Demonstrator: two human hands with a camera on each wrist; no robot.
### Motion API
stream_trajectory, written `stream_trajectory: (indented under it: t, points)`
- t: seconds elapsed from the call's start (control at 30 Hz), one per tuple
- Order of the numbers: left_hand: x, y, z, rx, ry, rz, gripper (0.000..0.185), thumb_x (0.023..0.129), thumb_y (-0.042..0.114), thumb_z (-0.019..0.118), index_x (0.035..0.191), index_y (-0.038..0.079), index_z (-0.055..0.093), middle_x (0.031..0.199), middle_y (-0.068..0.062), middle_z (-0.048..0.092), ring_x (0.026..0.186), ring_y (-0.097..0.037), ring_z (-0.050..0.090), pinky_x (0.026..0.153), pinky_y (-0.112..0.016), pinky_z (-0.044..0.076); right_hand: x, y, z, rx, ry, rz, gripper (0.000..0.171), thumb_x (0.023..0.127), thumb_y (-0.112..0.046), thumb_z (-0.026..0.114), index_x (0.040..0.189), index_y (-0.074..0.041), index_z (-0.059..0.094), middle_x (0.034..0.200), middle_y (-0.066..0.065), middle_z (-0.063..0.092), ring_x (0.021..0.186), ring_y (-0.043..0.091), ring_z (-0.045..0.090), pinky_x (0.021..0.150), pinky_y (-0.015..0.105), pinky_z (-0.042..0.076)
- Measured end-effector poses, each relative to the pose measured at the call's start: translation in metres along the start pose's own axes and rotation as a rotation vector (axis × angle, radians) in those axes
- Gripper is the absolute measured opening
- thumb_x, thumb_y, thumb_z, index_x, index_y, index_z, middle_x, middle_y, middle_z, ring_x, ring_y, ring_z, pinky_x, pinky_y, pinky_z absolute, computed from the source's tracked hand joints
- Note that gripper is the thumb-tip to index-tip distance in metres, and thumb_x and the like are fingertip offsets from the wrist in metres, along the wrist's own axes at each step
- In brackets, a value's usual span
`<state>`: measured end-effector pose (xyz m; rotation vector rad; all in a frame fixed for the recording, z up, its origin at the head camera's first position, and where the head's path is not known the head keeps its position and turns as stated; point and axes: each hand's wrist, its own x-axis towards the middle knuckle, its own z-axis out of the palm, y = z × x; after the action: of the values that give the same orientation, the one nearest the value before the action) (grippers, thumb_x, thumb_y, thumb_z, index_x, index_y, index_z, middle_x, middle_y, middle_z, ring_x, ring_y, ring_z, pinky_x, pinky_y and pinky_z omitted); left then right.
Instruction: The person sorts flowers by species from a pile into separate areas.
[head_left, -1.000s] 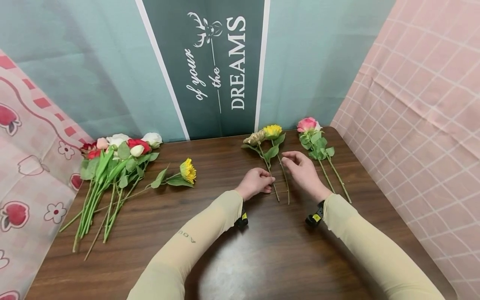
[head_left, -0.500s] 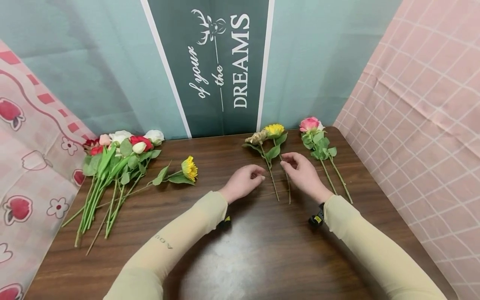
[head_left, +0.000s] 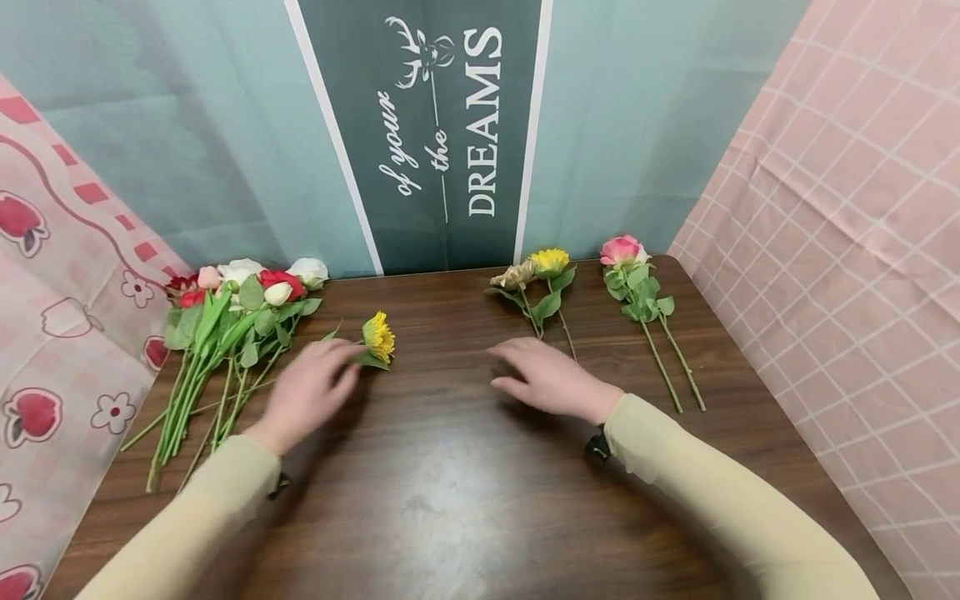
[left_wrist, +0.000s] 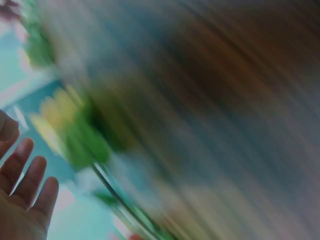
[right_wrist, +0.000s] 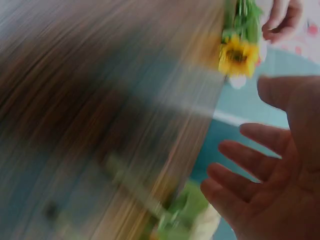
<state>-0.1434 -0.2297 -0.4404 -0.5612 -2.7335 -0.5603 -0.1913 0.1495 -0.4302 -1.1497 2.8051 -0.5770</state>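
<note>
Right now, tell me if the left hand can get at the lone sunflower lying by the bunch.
Probably yes. The left hand is open beside the lone sunflower, its fingertips close to the leaves, with nothing lying between them. The bunch lies apart to the left.

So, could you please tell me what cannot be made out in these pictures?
- Head view: the left hand is motion-blurred, so contact with the lone sunflower is unclear.
- Head view: the right hand covers the lower stems of the sunflower pair.
- Left wrist view: streaked by blur; only fingers read clearly.
- Right wrist view: table smeared; the green thing at the bottom edge is unidentifiable.
</note>
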Motion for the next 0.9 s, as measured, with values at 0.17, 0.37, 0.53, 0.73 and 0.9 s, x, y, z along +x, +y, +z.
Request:
stream_trajectory:
  t: [0.17,0.37,0.53,0.73,0.9]
  points:
    - [-0.041,-0.062,-0.037,0.172,-0.005,-0.056,0.037,0.089,0.01,0.073,0.125,0.002,0.068,0.118,-0.02,0.066,0.109,-0.042,0.059,0.094,-0.062,0.047,0.024,-0.034,0.02,-0.088,-0.137,-0.127,0.059,0.102,-0.042,0.061,0.148,-0.007,0.052,0.149,0.012,0.054,0.141,0.03,0.045,0.119,0.045,0.031]
    - [-0.064,-0.092,-0.052,0.252,-0.036,-0.055,0.028,0.085,0.007,0.077,0.111,0.0,0.073,0.105,-0.018,0.069,0.097,-0.043,0.063,0.083,-0.061,0.05,0.061,-0.089,0.049,-0.153,-0.234,-0.262,0.064,0.103,-0.051,0.056,0.153,-0.011,0.048,0.153,0.006,0.049,0.144,0.026,0.04,0.121,0.042,0.028]
    - [-0.07,-0.094,-0.053,0.268,-0.043,-0.056,0.016,0.084,0.006,0.078,0.1,0.004,0.076,0.09,-0.01,0.069,0.082,-0.037,0.067,0.068,-0.058,0.053,0.085,-0.131,0.058,-0.207,-0.269,-0.33,0.061,0.105,-0.052,0.051,0.154,-0.016,0.047,0.153,0.0,0.049,0.145,0.022,0.038,0.121,0.034,0.027]
    - [-0.073,-0.095,-0.053,0.278,-0.069,-0.108,0.015,0.086,0.006,0.077,0.101,0.004,0.075,0.088,-0.009,0.064,0.079,-0.037,0.066,0.063,-0.058,0.053,0.101,-0.156,0.065,-0.257,-0.266,-0.348,0.058,0.104,-0.053,0.051,0.152,-0.02,0.05,0.149,-0.005,0.052,0.144,0.02,0.039,0.12,0.032,0.028]
    - [-0.077,-0.099,-0.052,0.254,-0.046,-0.114,0.016,0.086,-0.003,0.072,0.102,0.001,0.073,0.092,-0.015,0.063,0.083,-0.04,0.063,0.068,-0.059,0.051,0.105,-0.159,0.074,-0.286,-0.267,-0.36,0.058,0.104,-0.053,0.05,0.151,-0.02,0.05,0.147,-0.006,0.053,0.141,0.018,0.041,0.118,0.031,0.03]
